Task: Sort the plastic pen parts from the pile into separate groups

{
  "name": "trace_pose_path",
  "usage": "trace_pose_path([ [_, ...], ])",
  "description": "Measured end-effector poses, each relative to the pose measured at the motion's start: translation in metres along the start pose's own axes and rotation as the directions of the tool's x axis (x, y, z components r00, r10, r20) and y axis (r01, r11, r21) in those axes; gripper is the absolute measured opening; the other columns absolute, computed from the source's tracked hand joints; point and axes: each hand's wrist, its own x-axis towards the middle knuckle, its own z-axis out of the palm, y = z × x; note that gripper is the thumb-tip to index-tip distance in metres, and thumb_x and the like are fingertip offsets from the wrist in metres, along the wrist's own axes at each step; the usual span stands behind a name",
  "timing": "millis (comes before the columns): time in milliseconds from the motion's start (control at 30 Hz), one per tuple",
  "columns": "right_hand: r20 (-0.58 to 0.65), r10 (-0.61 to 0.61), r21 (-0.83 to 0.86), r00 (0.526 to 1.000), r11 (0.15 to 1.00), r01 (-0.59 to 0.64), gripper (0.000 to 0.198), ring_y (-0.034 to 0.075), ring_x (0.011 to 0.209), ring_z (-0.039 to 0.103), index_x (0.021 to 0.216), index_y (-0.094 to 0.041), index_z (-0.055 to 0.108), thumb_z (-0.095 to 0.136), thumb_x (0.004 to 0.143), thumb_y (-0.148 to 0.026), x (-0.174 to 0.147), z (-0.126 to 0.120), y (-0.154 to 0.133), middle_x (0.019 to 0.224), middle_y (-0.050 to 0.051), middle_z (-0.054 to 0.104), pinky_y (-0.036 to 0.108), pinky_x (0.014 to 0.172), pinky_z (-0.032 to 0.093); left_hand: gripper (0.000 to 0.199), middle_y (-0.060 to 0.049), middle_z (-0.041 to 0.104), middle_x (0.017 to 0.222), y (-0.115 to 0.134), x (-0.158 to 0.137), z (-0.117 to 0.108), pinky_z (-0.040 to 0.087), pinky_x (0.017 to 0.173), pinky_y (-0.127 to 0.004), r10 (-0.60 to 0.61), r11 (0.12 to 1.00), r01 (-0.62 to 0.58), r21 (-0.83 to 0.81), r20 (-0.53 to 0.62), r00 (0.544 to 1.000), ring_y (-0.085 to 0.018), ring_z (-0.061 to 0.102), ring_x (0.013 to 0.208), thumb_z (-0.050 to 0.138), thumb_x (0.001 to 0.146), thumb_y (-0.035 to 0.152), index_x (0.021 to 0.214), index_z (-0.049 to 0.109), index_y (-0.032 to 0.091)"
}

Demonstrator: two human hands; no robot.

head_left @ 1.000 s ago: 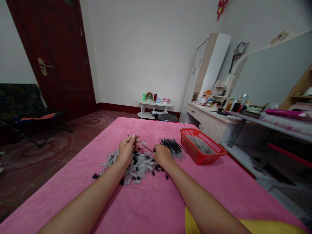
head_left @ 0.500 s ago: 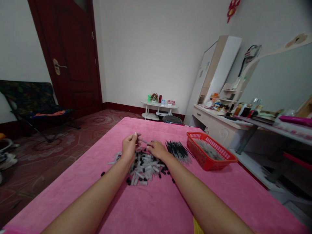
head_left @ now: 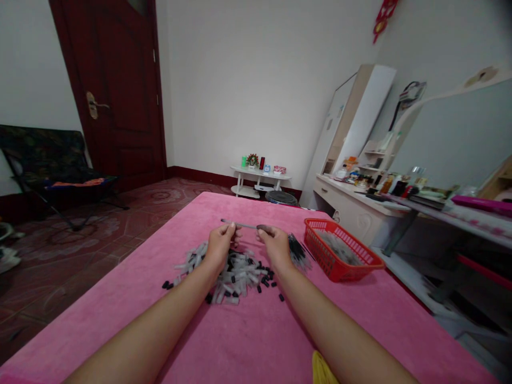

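A thin grey pen point(head_left: 248, 226) with a dark left end is held nearly level above the pink cloth. My left hand point(head_left: 221, 246) pinches its middle between thumb and fingers. At the pen's right end, my right hand point(head_left: 277, 245) is closed on it; whether a small part is also between those fingertips is hidden. Below both hands lies a loose pile of clear pen caps point(head_left: 240, 274) mixed with small black plugs point(head_left: 265, 280). Just beyond my right wrist, dark-tipped pens point(head_left: 298, 252) lie in a bunch, partly covered by the hand.
A red plastic basket point(head_left: 340, 266) holding clear pieces stands on the right of the pink-covered table point(head_left: 240, 346). Farther right is a white dressing table point(head_left: 352, 200) crowded with bottles. A folding chair point(head_left: 48, 160) stands at left, and a low white shelf point(head_left: 260, 172) by the wall.
My right hand has lifted and turned, and now grips the pen's right end. My left hand has shifted slightly right, and the pen is now higher and more level.
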Motion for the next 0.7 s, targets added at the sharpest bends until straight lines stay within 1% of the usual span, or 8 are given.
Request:
trace_pose_path([
  [67, -0.039, 0.086, 0.305, 0.996, 0.950, -0.070, 0.018, 0.014, 0.066, 0.065, 0.080, -0.012, 0.067, 0.067, 0.064, -0.022, -0.014, -0.003, -0.007, 0.072, 0.003, 0.069, 0.029, 0.069, 0.054, 0.047, -0.005, 0.064, 0.069, 0.001, -0.005, 0.007, 0.043, 0.047, -0.020, -0.023, 0.998, 0.019, 0.061, 0.064, 0.998, -0.010, 0.055, 0.053, 0.069, 0.064, 0.051, 0.083, 0.067, 0.009],
  [133, -0.018, 0.163, 0.442, 0.986, 0.886, -0.139, 0.025, 0.013, 0.062, 0.064, 0.078, -0.012, 0.065, 0.075, 0.057, -0.023, -0.028, -0.006, -0.012, 0.069, 0.002, 0.067, 0.026, 0.064, 0.055, 0.048, -0.009, 0.068, 0.081, 0.002, -0.010, 0.013, 0.047, 0.053, -0.022, -0.023, 0.996, 0.011, 0.091, 0.128, 0.991, -0.013, 0.060, 0.063, 0.070, 0.065, 0.049, 0.093, 0.068, 0.010],
  [200, 0.034, 0.221, 0.460, 0.975, 0.863, -0.212, 0.030, 0.011, 0.056, 0.061, 0.077, -0.011, 0.065, 0.079, 0.054, -0.025, -0.038, -0.007, -0.014, 0.065, 0.002, 0.066, 0.023, 0.056, 0.054, 0.050, -0.011, 0.068, 0.096, 0.005, -0.014, 0.018, 0.051, 0.062, -0.026, 0.014, 0.997, -0.028, 0.075, 0.181, 0.983, -0.018, 0.064, 0.077, 0.069, 0.067, 0.047, 0.104, 0.066, 0.014],
  [267, 0.073, 0.252, 0.439, 0.965, 0.861, -0.258, 0.033, 0.009, 0.050, 0.057, 0.077, -0.011, 0.065, 0.080, 0.054, -0.030, -0.044, -0.008, -0.015, 0.060, 0.001, 0.064, 0.021, 0.050, 0.052, 0.048, -0.012, 0.067, 0.104, 0.006, -0.016, 0.020, 0.053, 0.070, -0.029, 0.054, 0.997, -0.065, 0.047, 0.213, 0.976, -0.021, 0.064, 0.087, 0.067, 0.070, 0.046, 0.107, 0.065, 0.015],
  [333, 0.074, 0.274, 0.439, 0.959, 0.855, -0.278, 0.035, 0.008, 0.046, 0.055, 0.075, -0.011, 0.064, 0.080, 0.055, -0.035, -0.047, -0.009, -0.013, 0.057, 0.000, 0.062, 0.020, 0.046, 0.051, 0.046, -0.013, 0.068, 0.105, 0.005, -0.016, 0.019, 0.052, 0.076, -0.032, 0.062, 0.997, -0.070, 0.026, 0.234, 0.970, -0.023, 0.064, 0.093, 0.068, 0.071, 0.043, 0.106, 0.066, 0.014],
  [433, 0.031, 0.315, 0.482, 0.949, 0.827, -0.290, 0.037, 0.007, 0.043, 0.053, 0.069, -0.012, 0.060, 0.080, 0.055, -0.040, -0.045, -0.008, -0.010, 0.056, 0.000, 0.062, 0.019, 0.043, 0.048, 0.045, -0.014, 0.068, 0.104, 0.003, -0.016, 0.016, 0.051, 0.083, -0.034, 0.043, 0.999, -0.043, -0.007, 0.299, 0.953, -0.026, 0.062, 0.100, 0.071, 0.069, 0.038, 0.105, 0.067, 0.013],
  [567, -0.001, 0.349, 0.523, 0.937, 0.799, -0.297, 0.036, 0.009, 0.046, 0.055, 0.068, -0.015, 0.058, 0.080, 0.056, -0.040, -0.043, -0.009, -0.006, 0.058, 0.001, 0.062, 0.020, 0.043, 0.049, 0.044, -0.014, 0.067, 0.108, 0.004, -0.021, 0.017, 0.050, 0.087, -0.035, 0.035, 0.999, -0.027, -0.029, 0.363, 0.931, -0.025, 0.063, 0.100, 0.070, 0.071, 0.038, 0.107, 0.067, 0.014],
  [700, 0.016, 0.368, 0.528, 0.930, 0.787, -0.320, 0.035, 0.009, 0.046, 0.055, 0.071, -0.015, 0.059, 0.080, 0.057, -0.040, -0.043, -0.010, -0.003, 0.059, 0.001, 0.062, 0.020, 0.043, 0.047, 0.043, -0.013, 0.070, 0.100, 0.005, -0.025, 0.021, 0.050, 0.086, -0.034, 0.045, 0.999, -0.030, -0.044, 0.368, 0.929, -0.023, 0.065, 0.094, 0.073, 0.068, 0.040, 0.102, 0.068, 0.014],
])
